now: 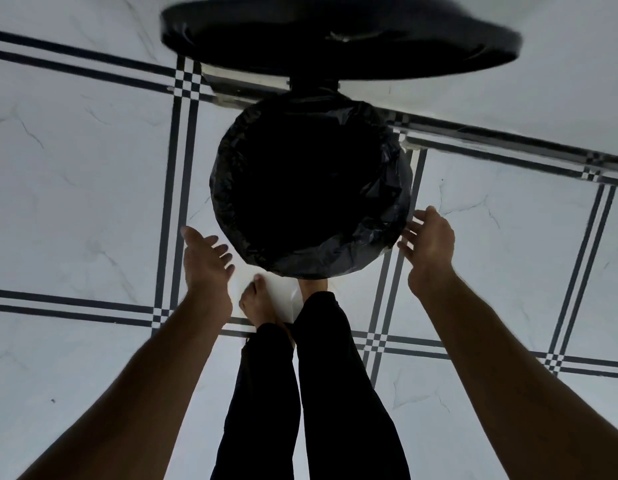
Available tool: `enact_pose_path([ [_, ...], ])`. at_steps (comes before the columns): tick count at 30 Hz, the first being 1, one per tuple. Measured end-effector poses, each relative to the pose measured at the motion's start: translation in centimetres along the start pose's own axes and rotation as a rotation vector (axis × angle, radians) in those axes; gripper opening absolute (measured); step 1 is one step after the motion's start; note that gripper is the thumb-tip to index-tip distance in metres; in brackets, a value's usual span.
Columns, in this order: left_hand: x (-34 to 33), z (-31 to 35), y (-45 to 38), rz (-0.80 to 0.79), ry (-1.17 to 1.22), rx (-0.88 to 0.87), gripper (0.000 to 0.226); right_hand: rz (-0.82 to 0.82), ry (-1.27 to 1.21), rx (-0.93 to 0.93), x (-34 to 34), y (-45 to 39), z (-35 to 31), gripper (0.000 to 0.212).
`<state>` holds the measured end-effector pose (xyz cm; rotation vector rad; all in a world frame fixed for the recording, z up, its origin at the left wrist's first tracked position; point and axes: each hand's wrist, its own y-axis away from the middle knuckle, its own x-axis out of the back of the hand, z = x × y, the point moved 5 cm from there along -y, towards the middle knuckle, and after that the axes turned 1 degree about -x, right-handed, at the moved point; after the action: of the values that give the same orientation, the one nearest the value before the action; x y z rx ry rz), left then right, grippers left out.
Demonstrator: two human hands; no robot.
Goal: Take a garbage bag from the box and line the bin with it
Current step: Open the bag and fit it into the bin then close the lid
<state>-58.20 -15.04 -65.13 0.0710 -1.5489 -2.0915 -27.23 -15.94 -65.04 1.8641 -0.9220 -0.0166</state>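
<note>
Tiled floor [93, 188]; left hand [205, 259], right hand [428, 244] spread, flanking lined bin [311, 181].

The garbage bag [335, 251] lining the bin at the frame's centre is showing as thin black plastic film, crinkled and creased, with a faint sheen where folds are catching light along the lower right rim. The lid [338, 39] at the top of the frame is appearing as dark, smooth, matt material; blur is preventing closer identification. The floor [75, 188] is presenting as glossy white marble-look tile with grey veining and dark inlaid border stripes. The trousers [321, 393] at lower centre are reading as matt black cloth.
</note>
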Motion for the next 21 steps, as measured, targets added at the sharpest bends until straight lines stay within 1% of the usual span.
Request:
enact_pose_path([
  [2, 0.1, 3.2, 1.2, 0.052, -0.016, -0.173, 0.045, 0.005, 0.015, 0.119, 0.0, 1.5, -2.8, 0.027],
  [3, 0.0, 4.9, 2.1, 0.052, -0.023, -0.274, 0.037, -0.014, 0.014, 0.174, -0.2, 2.3, -4.4, 0.023],
  [5, -0.6, 8.4, 4.5, -0.007, -0.042, -0.482, 0.026, -0.103, -0.024, 0.259, -0.9, 4.5, -7.9, 0.020],
  [7, -1.5, 11.6, 7.3, -0.086, -0.063, -0.661, 0.027, -0.218, -0.077, 0.308, -1.7, 6.4, -10.9, 0.028],
  [9, -2.4, 14.2, 9.9, -0.134, -0.092, -0.809, 0.038, -0.290, -0.140, 0.333, -2.1, 8.1, -13.2, 0.037],
  [10, -2.8, 15.1, 11.1, -0.148, -0.106, -0.856, 0.044, -0.314, -0.176, 0.331, -2.2, 8.8, -14.0, 0.038],
  [12, -3.5, 16.2, 12.2, -0.170, -0.121, -0.897, 0.050, -0.371, -0.249, 0.320, -2.1, 9.8, -14.9, 0.038],
  [14, -3.8, 16.1, 12.5, -0.178, -0.134, -0.915, 0.047, -0.390, -0.293, 0.314, -1.9, 10.5, -14.9, 0.035],
  [15, -3.7, 15.7, 12.5, -0.168, -0.154, -0.935, 0.045, -0.357, -0.279, 0.315, -1.7, 10.6, -14.5, 0.029],
  [17, -3.0, 14.1, 12.0, -0.132, -0.208, -0.944, 0.045, -0.236, -0.164, 0.354, -0.9, 10.4, -13.1, 0.015],
  [19, -2.0, 11.7, 11.3, -0.096, -0.269, -0.894, 0.038, -0.147, -0.034, 0.384, -0.1, 9.9, -10.9, 0.013],
  [21, -1.2, 8.9, 10.3, -0.109, -0.341, -0.829, 0.028, -0.103, 0.048, 0.363, 0.5, 9.3, -8.2, 0.018],
])
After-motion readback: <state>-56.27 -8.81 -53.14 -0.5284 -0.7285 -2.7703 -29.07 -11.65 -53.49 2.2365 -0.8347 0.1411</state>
